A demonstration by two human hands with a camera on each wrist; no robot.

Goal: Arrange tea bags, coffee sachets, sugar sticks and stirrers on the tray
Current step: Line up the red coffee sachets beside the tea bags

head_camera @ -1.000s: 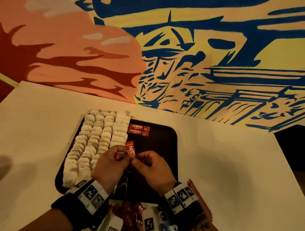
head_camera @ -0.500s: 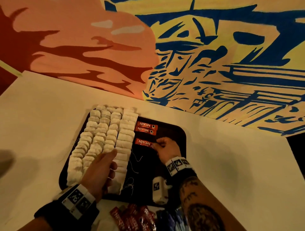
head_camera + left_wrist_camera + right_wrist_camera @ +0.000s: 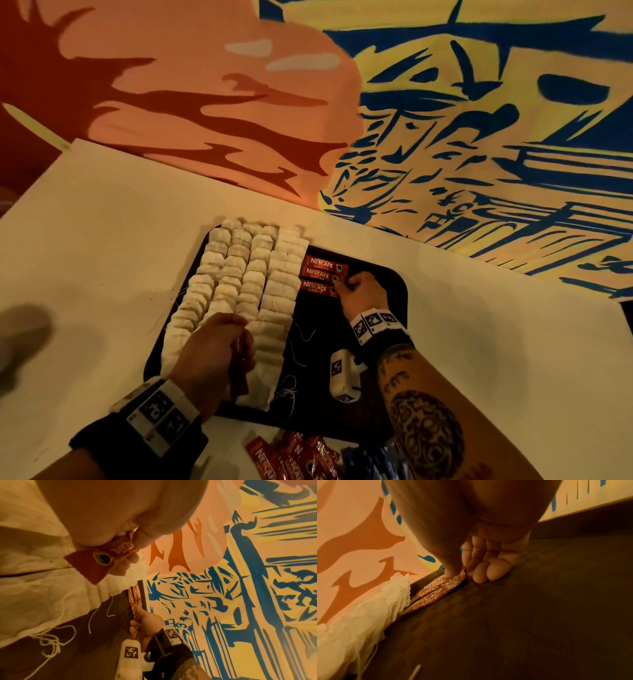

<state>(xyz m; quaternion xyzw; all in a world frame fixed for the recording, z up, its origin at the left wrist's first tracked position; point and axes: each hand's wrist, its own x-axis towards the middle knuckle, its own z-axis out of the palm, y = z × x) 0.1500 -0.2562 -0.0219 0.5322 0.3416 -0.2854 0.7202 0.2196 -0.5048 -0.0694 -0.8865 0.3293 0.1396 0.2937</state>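
Observation:
A black tray (image 3: 383, 284) lies on the white table. Several rows of white tea bags (image 3: 239, 274) fill its left part. Three red coffee sachets (image 3: 320, 275) lie side by side next to the tea bags, at the tray's far edge. My right hand (image 3: 342, 282) pinches the right end of the nearest sachet (image 3: 436, 593), thumb on top and the other fingers (image 3: 488, 572) curled on the tray. My left hand (image 3: 239, 342) hovers over the near tea bags and grips a red coffee sachet (image 3: 111, 550); how many sachets it holds is hidden.
A heap of red coffee sachets (image 3: 291, 459) and blue packets (image 3: 373, 462) lies at the table's near edge. Loose tea-bag strings (image 3: 294, 346) trail over the bare tray middle. A painted wall (image 3: 445, 137) rises right behind the table.
The hands parted from over the tray's middle. My right hand carried one sachet to the far edge and slid it up against the two there. My left hand drew back over the tea bags.

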